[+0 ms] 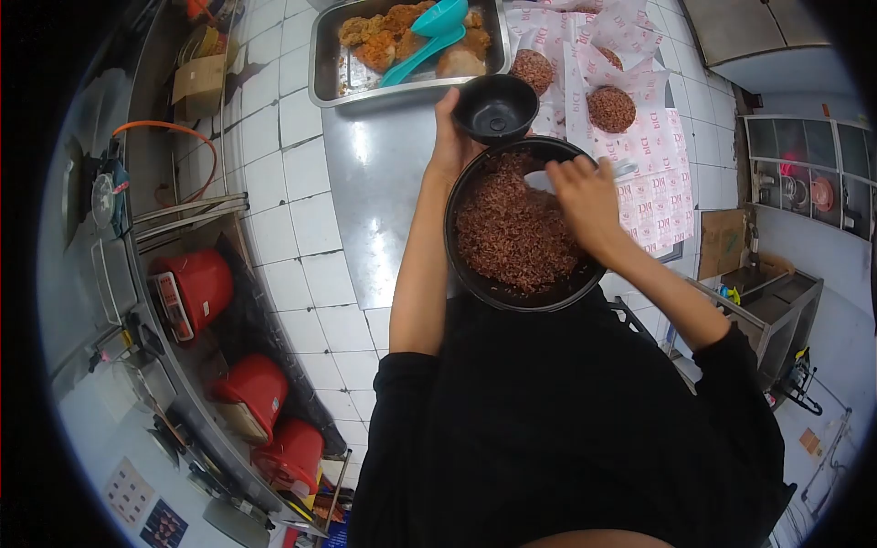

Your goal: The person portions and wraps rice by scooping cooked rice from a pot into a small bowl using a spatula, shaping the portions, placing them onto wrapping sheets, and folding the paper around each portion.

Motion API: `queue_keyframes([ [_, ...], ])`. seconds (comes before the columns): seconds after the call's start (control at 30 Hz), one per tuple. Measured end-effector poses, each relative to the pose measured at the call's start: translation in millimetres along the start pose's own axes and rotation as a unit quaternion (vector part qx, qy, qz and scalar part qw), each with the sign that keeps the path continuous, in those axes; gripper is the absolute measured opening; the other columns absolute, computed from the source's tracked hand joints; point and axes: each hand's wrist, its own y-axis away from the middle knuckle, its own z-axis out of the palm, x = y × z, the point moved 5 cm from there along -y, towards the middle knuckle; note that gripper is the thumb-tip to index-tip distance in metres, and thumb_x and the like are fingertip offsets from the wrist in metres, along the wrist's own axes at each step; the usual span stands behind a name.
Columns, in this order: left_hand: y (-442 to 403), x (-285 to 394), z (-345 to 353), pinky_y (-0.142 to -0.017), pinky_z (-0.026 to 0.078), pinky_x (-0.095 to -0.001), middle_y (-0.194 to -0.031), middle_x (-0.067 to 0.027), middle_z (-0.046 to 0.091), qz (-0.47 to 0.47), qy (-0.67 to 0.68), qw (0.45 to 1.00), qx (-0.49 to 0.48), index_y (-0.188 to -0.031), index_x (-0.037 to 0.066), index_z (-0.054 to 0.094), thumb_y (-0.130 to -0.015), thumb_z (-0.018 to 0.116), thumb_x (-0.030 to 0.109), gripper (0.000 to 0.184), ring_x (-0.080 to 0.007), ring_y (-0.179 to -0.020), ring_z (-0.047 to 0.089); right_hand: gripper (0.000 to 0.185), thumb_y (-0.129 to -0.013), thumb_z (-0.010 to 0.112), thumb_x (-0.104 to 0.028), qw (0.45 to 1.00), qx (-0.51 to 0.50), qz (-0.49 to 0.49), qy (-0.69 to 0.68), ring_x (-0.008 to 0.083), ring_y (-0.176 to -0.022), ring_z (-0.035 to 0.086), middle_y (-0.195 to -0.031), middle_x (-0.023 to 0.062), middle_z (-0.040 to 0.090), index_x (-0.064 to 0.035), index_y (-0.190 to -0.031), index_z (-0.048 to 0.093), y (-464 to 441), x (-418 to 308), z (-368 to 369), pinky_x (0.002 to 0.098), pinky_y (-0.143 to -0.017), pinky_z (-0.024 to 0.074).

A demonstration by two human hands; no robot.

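A large black bowl (451,239) of reddish-brown rice (512,233) is in front of my torso. My left hand (448,137) holds a small black bowl (496,108) at the large bowl's far rim; the small bowl looks empty. Over the right side of the rice, my right hand (583,194) is closed round a spoon (539,181), its pale end touching the rice and its handle sticking out to the right. Rounded rice mounds (612,109) lie on printed paper (650,205) beyond the bowl.
A metal tray (320,55) of fried pieces (373,44) with a teal scoop (426,53) stands at the back of the steel table (365,210). Red containers (206,285) line the left side. A metal stand (786,310) is at the right.
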Motion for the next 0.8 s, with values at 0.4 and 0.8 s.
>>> queue_keyframes([
  [0.4,8.2,4.4,-4.2,-0.089,0.056,-0.0488,-0.119,-0.0179,0.062,0.010,-0.002,1.000,-0.001,-0.131,0.003,0.051,-0.089,0.043,0.069,0.078,-0.0326,-0.102,0.065,0.027,-0.074,0.062,-0.004,0.983,-0.127,-0.037,-0.127,0.0235,-0.089,0.062,-0.085,0.0080,0.066,-0.0026,-0.101,0.062,29.7,-52.0,-27.7,0.0395,-0.087,0.0397],
  [0.8,8.4,5.1,-14.7,-0.088,0.056,-0.0504,-0.117,-0.0190,0.063,0.024,0.030,0.999,-0.001,-0.130,0.002,0.051,-0.088,0.045,0.069,0.079,-0.0341,-0.102,0.065,0.043,-0.079,0.060,-0.005,0.913,-0.341,-0.153,-0.164,0.0265,-0.068,0.070,-0.119,0.0102,0.068,-0.0144,-0.121,0.064,64.5,-29.9,-66.3,0.0386,-0.062,0.0555],
])
